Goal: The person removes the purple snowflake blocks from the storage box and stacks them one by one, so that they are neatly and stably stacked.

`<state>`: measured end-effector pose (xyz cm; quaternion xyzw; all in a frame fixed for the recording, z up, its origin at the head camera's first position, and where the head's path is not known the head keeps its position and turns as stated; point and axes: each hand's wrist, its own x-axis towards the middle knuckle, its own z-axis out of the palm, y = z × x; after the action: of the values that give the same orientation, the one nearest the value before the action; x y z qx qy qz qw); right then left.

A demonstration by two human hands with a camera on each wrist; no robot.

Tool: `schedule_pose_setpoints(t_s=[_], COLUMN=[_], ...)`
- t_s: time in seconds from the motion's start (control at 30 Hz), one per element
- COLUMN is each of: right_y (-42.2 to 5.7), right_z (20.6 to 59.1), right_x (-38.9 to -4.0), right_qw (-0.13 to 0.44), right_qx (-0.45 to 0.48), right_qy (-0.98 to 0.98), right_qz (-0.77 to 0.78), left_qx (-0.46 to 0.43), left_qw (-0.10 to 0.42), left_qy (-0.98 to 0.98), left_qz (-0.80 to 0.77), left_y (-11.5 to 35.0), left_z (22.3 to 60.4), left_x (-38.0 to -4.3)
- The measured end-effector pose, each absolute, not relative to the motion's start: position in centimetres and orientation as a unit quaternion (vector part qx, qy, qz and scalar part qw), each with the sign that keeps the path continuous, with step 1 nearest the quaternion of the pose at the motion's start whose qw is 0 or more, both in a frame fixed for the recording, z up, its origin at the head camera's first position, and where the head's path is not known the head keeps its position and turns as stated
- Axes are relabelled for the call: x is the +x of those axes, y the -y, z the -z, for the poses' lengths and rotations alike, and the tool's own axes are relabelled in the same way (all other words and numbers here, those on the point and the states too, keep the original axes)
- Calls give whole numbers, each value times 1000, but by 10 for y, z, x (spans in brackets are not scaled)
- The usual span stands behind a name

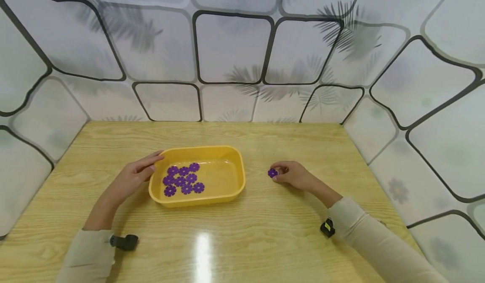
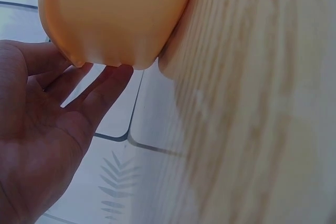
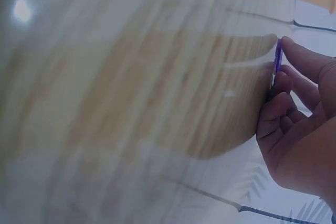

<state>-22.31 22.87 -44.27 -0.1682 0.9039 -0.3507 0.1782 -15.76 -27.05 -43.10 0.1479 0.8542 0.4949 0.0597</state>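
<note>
Between pinching fingertips of the right hand (image 1: 294,175) sits a purple notched disc (image 1: 272,173), perhaps touching the table (image 1: 261,236); leftward, the left hand (image 1: 135,174) rests relaxed fingers against a yellow tub (image 1: 220,175) of discs (image 1: 179,181).

The head view is bright and clear, with a shiny white streak on the table (image 1: 265,236) and a soft shadow near the left hand (image 1: 130,178). Both wrist views look dimmer (and hazy), with the table blurry.
</note>
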Motion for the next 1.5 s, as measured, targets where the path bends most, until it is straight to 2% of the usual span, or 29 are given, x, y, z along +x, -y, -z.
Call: schedule_pose_setpoints(t_s=[0.33, 0.67, 1.2, 1.5], right_y=[-209, -138, -52, -31], right_z=[412, 371, 399, 418], right_x=[-233, -226, -227, -226], right_qw=[184, 181, 287, 310], right_qx=[-174, -247, -296, -297], right_qy=[-888, -849, -797, -817], right_qz=[385, 431, 441, 386], left_qx=[150, 142, 146, 138], left_qw=[58, 62, 60, 64], left_qy=[-851, -853, -843, -848], left_qz=[-500, -499, -514, -508], left_y=[271, 271, 270, 269], left_z=[429, 429, 430, 428], left_x=[-156, -155, -153, -156])
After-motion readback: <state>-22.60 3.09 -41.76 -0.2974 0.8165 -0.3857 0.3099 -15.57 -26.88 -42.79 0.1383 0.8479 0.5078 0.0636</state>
